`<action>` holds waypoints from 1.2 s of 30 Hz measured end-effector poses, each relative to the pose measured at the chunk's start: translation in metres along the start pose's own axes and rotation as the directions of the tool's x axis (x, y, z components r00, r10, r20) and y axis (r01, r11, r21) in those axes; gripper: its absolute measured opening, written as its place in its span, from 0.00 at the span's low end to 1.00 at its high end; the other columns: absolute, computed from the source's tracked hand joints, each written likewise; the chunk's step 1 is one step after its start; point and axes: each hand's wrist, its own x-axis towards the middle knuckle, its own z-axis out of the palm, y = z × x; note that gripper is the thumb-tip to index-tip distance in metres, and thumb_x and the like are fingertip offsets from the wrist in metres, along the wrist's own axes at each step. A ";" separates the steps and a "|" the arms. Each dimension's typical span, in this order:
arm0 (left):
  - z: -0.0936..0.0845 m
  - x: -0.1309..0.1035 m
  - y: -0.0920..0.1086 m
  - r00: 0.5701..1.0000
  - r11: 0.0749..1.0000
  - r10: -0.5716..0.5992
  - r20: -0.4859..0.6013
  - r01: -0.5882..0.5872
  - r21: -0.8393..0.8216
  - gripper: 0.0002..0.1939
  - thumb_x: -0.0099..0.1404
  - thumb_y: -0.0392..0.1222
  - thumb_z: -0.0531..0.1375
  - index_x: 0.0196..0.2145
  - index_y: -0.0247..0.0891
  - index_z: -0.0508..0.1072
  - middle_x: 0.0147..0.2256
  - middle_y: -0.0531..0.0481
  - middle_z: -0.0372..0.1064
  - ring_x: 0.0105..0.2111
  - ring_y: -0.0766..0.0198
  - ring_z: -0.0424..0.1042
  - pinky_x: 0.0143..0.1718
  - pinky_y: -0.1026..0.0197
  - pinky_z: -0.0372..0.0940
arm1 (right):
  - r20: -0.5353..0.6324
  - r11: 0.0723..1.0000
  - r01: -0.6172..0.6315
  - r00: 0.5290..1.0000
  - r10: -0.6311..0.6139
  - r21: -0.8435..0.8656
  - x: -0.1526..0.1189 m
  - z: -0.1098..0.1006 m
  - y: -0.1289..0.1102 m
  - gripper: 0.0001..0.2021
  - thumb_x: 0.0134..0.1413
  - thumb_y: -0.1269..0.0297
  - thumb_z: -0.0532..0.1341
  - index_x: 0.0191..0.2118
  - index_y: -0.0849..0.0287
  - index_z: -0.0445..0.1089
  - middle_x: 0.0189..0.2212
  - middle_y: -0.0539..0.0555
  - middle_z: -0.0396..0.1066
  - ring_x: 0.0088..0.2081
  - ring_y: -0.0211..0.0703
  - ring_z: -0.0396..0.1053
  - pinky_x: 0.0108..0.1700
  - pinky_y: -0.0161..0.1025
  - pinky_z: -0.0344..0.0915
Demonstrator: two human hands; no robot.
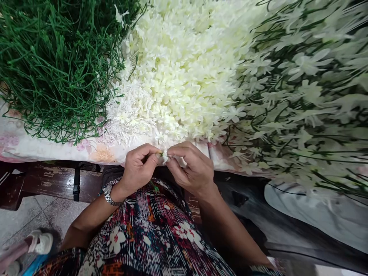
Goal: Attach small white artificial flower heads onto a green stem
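Observation:
My left hand [141,167], with a metal watch on its wrist, pinches a thin green stem at the table's front edge. Facing it, my right hand [191,165] has thumb and forefinger closed on a small white flower [165,155], which sits between the two hands. Part of the stem hangs below my left hand over the patterned dress. Just beyond my hands lie loose white petals [189,88] in a broad heap and a bunch of thin white stamens [130,111].
Green plastic stems [57,73] are piled at the left. White flowers on green stems [304,99] spread over the right side. A floral cloth [71,151] covers the table. Below it are a wooden bench [54,182] and, lower left, a person's foot in a white shoe [43,242].

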 end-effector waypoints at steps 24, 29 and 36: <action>0.001 -0.003 -0.008 0.977 0.974 -0.049 -0.206 0.002 -0.225 0.05 0.59 0.39 0.55 0.29 0.36 0.68 0.18 0.58 0.56 0.17 0.75 0.57 0.19 0.70 0.55 | -0.009 0.996 -0.058 0.998 0.058 0.068 -0.001 -0.015 -0.014 0.14 0.45 0.71 0.59 0.41 0.60 0.62 0.30 0.53 0.65 0.33 0.38 0.64 0.32 0.37 0.64; 0.002 -0.003 -0.005 0.955 0.974 -0.063 -0.289 -0.004 -0.225 0.03 0.58 0.39 0.56 0.31 0.37 0.67 0.20 0.56 0.60 0.20 0.73 0.61 0.21 0.69 0.58 | 0.148 0.997 0.018 0.988 -0.029 0.077 -0.011 0.000 -0.030 0.14 0.47 0.72 0.58 0.43 0.61 0.61 0.30 0.52 0.68 0.31 0.36 0.64 0.30 0.34 0.65; -0.009 -0.011 0.001 0.996 0.907 -0.078 -0.050 0.050 -0.419 0.04 0.54 0.36 0.57 0.30 0.36 0.65 0.26 0.52 0.61 0.26 0.70 0.64 0.29 0.66 0.62 | 0.095 0.991 0.087 0.992 -0.078 -0.097 -0.002 -0.006 -0.021 0.10 0.47 0.77 0.56 0.38 0.61 0.63 0.25 0.50 0.66 0.28 0.35 0.62 0.30 0.34 0.63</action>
